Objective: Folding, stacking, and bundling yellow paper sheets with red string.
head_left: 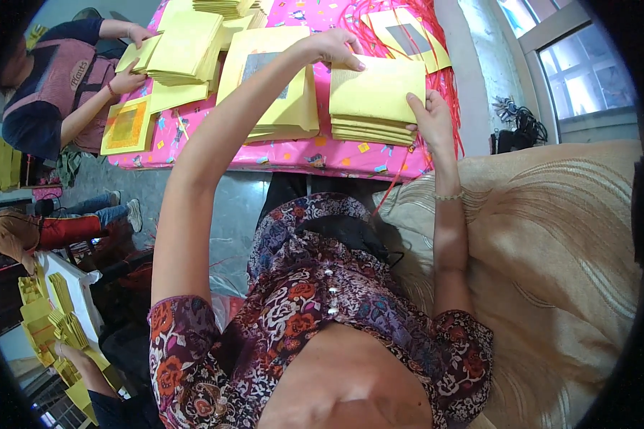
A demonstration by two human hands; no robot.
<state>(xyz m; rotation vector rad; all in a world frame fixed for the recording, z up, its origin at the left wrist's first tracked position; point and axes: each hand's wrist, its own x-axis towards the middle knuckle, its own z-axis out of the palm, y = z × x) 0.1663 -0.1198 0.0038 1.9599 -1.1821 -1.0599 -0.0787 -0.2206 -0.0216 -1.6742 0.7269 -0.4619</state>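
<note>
Tabletop under a pink patterned cover. Broad yellow stack lies flat on it, grey patch uppermost. Smaller yellow stack just to its right, near the front edge, probably for easy reach. Left hand grasps this stack's far edge, thumb on top; right hand grips its right side, thumb over. Opposed holds likely steady the sheets. How many are gripped: can't tell.
</note>
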